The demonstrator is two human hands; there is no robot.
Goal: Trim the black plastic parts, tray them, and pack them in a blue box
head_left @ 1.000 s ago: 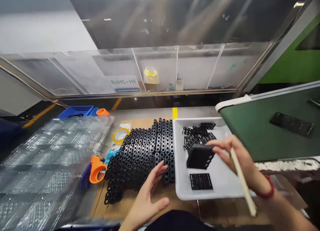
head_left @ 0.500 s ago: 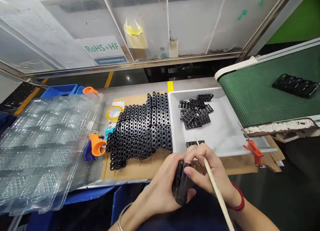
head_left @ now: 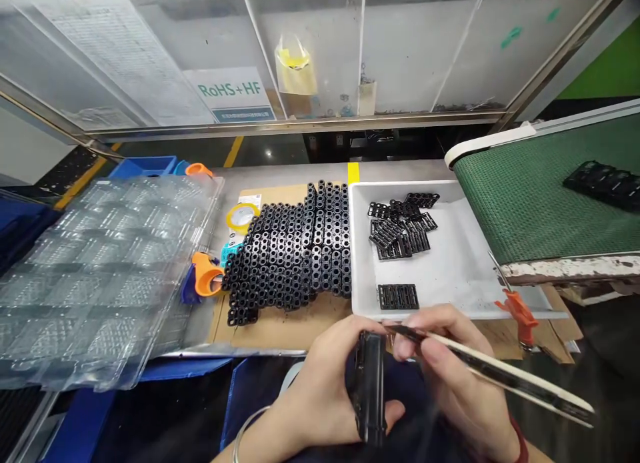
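My left hand (head_left: 320, 383) is wrapped around a black plastic part (head_left: 371, 386), a ribbed block held upright between thumb and fingers. My right hand (head_left: 460, 376) pinches a slim craft knife (head_left: 525, 379) with a long cream and black handle. Its dark, narrow front end points left, close to the top of the plastic part; I cannot tell whether they touch. Just beyond my hands, one black slotted part (head_left: 398, 297) lies alone in the white tray (head_left: 450, 276). A loose pile of similar black parts (head_left: 403, 229) lies farther back in it.
Left of the tray, many black parts with round holes (head_left: 290, 256) stand in rows on cardboard. Clear plastic trays (head_left: 100, 283) are stacked at left. Orange-handled tools (head_left: 207, 276), a yellow tape roll (head_left: 243, 217), orange-handled cutters (head_left: 520, 313) and a green conveyor belt (head_left: 545, 183) surround the workspace.
My right hand has turned, swinging the knife's handle out to the right and drawing back from the tray. The held part sits slightly lower. The whole view has shifted.
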